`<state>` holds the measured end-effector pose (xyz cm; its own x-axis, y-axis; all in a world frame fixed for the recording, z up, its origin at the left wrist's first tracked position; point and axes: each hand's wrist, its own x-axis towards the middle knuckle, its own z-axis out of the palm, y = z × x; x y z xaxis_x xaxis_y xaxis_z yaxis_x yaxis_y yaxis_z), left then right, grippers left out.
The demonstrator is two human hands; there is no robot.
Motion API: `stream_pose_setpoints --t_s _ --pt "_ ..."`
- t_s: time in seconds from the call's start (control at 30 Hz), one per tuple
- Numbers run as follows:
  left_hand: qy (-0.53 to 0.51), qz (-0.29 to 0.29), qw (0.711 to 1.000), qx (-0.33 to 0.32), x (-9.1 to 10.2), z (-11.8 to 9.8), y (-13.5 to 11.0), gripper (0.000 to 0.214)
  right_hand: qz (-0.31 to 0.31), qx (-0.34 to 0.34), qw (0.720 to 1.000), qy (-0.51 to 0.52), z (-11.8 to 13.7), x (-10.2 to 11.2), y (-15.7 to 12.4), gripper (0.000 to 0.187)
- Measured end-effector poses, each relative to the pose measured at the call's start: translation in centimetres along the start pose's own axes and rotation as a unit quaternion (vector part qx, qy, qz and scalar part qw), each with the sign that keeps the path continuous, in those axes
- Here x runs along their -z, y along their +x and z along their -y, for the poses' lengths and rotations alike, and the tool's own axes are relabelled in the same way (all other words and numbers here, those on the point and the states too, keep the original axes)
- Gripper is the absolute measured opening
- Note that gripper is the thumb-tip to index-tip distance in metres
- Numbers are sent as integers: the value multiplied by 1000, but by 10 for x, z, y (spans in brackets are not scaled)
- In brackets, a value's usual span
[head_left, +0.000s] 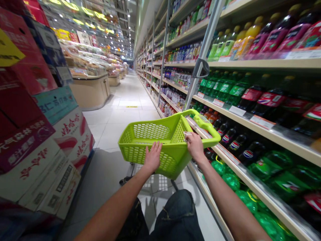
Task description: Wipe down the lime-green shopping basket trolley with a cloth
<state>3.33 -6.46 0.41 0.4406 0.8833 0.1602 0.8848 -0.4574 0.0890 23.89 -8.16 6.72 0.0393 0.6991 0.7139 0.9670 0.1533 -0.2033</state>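
Note:
A lime-green shopping cart [173, 167] with a perforated plastic basket stands sideways in front of me, its handle end to the right. My left hand [152, 157] lies against the basket's near side, fingers stretched over the upper rim. At the near rim beside the child-seat divider is my right hand [195, 146], closed around a small crumpled whitish wad [187, 135], perhaps tissue or cloth. That hand rests at the rim; whether it also grips the plastic is hard to make out. No goods are visible inside the basket.
Shelves of drinks run along the right, with green soda bottles [229, 87], cola bottles [272, 100] and lower packs of green bottles [230, 180]. Stacked drink cartons [67, 134] rise close on the left. A rounded display counter [90, 92] borders the tiled aisle [125, 100] ahead.

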Motion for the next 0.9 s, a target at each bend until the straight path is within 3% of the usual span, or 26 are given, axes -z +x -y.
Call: stream_pose_setpoints --t_s 0.17,0.27,0.37,0.47,0.57,0.67,0.8,0.9 --pt "-3 -2 1000 -11 -2 -2 1 74 66 84 985 -138 -20 15 -2 17" --pt "-7 -2 1000 -13 -2 -3 3 76 106 145 974 -141 -27 17 -5 26" --pt "-11 -1 1000 -19 -3 -2 5 77 114 188 970 -102 -51 25 0 27" --pt "-15 -4 1000 -23 -5 -2 7 76 62 169 980 -80 -85 39 7 23" --pt "-15 -9 1000 -15 -6 -6 7 74 -37 92 989 -108 -103 44 6 26" --pt "-15 -8 1000 0 -5 -11 8 75 -66 78 990 -94 -82 23 -6 25" --pt "-7 -1 1000 -2 -3 -10 9 76 -20 161 987 -13 -26 -22 -22 28" --pt "-1 -3 1000 -9 -3 -6 9 74 1 197 980 5 -13 -29 -22 29"
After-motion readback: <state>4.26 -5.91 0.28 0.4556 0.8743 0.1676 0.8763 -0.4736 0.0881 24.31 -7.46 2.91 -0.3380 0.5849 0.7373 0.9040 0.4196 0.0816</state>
